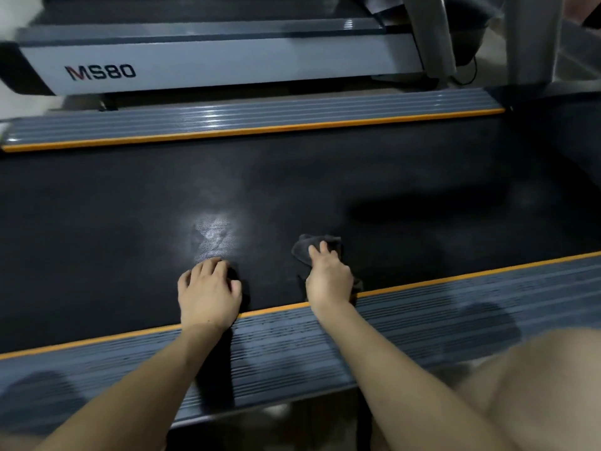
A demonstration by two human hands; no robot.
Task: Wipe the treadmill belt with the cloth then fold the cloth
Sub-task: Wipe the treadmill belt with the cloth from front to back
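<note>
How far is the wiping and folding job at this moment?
Done: cannot tell how much belt is wiped. In hand: the right hand presses the bunched dark cloth on the belt near the near rail; the left hand rests beside it. Left: folding, since the cloth is still crumpled.

Gym or fitness room: a treadmill belt [292,177], wide and black, runs between ribbed grey side rails [253,120] edged in orange; beyond the far rail stands a second treadmill [211,65], its grey frame marked "MS80"; grey uprights [432,34] rise at the belt's far right; pale floor beneath.
</note>
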